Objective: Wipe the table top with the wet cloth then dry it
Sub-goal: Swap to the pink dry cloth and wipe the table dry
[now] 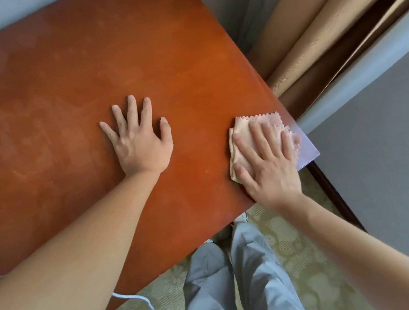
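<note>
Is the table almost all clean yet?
Hard to say. Pale smudgy patches cover much of the table top, so a first wipe may be done. Now the right hand presses the cloth flat at the near right corner; the left hand rests flat. Drying looks unfinished.

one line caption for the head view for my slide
Right hand presses a pink cloth flat near the table corner; left hand rests open on the wood.

A folded pale pink cloth lies flat on the reddish-brown table top, at about three o'clock beside its right corner. The wood shows pale, patchy smears toward nine o'clock.
</note>
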